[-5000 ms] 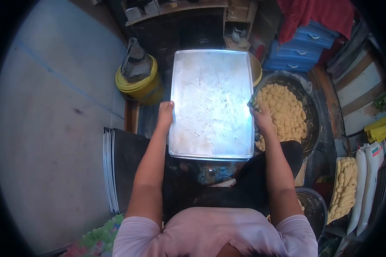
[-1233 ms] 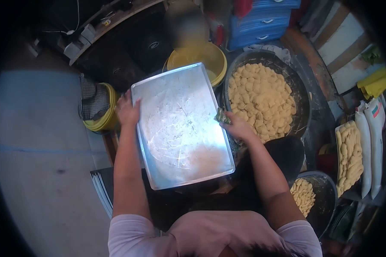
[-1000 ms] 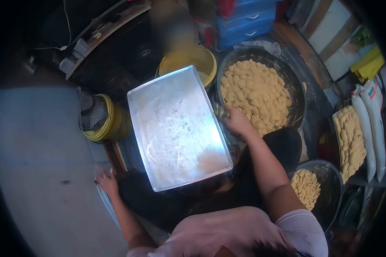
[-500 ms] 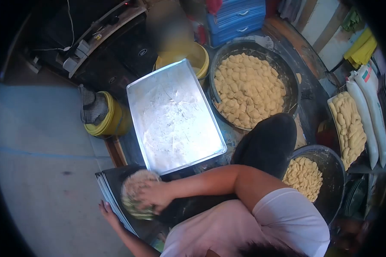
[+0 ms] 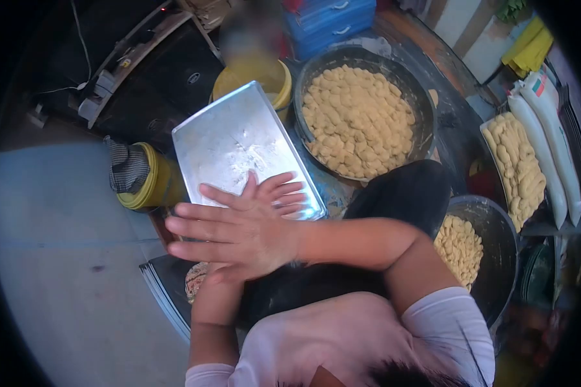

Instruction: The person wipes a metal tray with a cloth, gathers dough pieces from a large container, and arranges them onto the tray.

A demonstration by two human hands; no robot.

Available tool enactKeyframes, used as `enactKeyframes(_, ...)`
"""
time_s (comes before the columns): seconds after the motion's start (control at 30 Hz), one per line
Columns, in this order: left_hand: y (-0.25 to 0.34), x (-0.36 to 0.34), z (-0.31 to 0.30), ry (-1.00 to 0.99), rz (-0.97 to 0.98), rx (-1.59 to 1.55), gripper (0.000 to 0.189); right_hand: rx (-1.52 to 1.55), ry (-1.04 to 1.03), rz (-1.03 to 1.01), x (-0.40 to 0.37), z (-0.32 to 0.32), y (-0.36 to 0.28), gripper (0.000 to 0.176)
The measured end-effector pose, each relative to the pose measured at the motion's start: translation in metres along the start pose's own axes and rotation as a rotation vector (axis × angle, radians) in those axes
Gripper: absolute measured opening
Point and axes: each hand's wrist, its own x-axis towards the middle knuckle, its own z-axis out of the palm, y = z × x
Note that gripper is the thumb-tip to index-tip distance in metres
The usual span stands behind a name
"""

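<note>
Right hand [image 5: 239, 235] flat, grip spread, holding nothing, palm pressed on left hand [image 5: 283, 193], also spread. Both over near edge of metal tray [image 5: 229, 138]. Dough bowl [image 5: 361, 113] far right, yellow bucket [image 5: 145, 187] left.

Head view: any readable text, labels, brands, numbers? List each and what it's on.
No text is legible anywhere in this view.
White sacks: a red and green mark near the top, too small to read.
Black cabinet: small round badges, too blurred to read.
Metal tray: only white smears, no marking.
</note>
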Motion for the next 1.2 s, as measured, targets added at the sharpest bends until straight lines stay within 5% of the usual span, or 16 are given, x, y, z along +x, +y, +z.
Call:
enactKeyframes(0.03, 0.002, 0.013, 0.019, -0.152, -0.098, -0.127, 0.081, -0.154, -0.188, -0.094, -0.021, -0.009, 0.018, 0.066)
enactKeyframes(0.1, 0.015, 0.045, 0.033, -0.212, -0.039, -0.268, 0.08, -0.103, -0.462, 0.223, -0.062, -0.051, 0.053, 0.067)
enactKeyframes(0.13, 0.022, 0.059, 0.032, -0.21, -0.04, -0.278, 0.08, -0.274, -0.508, 0.483, -0.093, -0.072, 0.074, 0.066)
enactKeyframes(0.17, 0.031, 0.073, 0.029, -0.186, 0.061, -0.191, 0.078, -0.642, -0.622, 0.372, -0.11, -0.1, 0.098, 0.067)
enactKeyframes(0.2, 0.038, 0.085, 0.028, -0.163, 0.156, -0.1, 0.075, -0.736, -0.501, 0.603, -0.148, -0.119, 0.132, 0.069)
enactKeyframes(0.23, 0.042, 0.095, 0.032, -0.168, 0.15, -0.097, 0.075, -0.629, -0.811, 1.166, -0.179, -0.146, 0.157, 0.076)
enactKeyframes(0.27, 0.046, 0.106, 0.038, -0.131, 0.107, 0.219, 0.073, -0.645, -0.86, 1.366, -0.208, -0.175, 0.163, 0.068)
enactKeyframes(0.3, 0.05, 0.121, 0.044, -0.094, 0.068, 0.533, 0.071, -0.667, -0.989, 1.508, -0.21, -0.201, 0.166, 0.083)
enactKeyframes(0.37, 0.041, 0.169, 0.036, -0.063, 0.056, 0.718, 0.069, -0.503, -0.529, 1.614, -0.293, -0.246, 0.214, 0.091)
enactKeyframes(0.47, 0.031, 0.237, 0.028, -0.064, 0.016, 0.997, 0.068, -0.471, -0.289, 1.822, -0.342, -0.268, 0.242, 0.097)
enactKeyframes(0.53, 0.021, 0.289, 0.008, -0.024, -0.128, 0.772, 0.066, -0.516, -0.282, 1.842, -0.366, -0.266, 0.254, 0.103)
enactKeyframes(0.77, -0.006, 0.403, -0.035, 0.167, -0.298, 0.905, 0.065, -0.612, -0.346, 1.902, -0.404, -0.26, 0.315, 0.112)
enactKeyframes(0.83, -0.018, 0.432, -0.055, 0.174, -0.349, 0.967, 0.066, -0.523, -0.201, 1.937, -0.41, -0.251, 0.345, 0.114)
enactKeyframes(0.97, -0.057, 0.474, -0.099, 0.302, -0.306, 1.245, 0.078, -0.554, -0.125, 1.638, -0.403, -0.218, 0.427, 0.111)
enactKeyframes(1.13, -0.065, 0.508, -0.108, 0.415, -0.205, 1.263, 0.09, -0.394, -0.099, 1.685, -0.342, -0.169, 0.503, 0.12)
enactKeyframes(1.2, -0.068, 0.525, -0.117, 0.394, -0.015, 1.302, 0.096, -0.534, -0.369, 1.76, -0.34, -0.148, 0.517, 0.13)
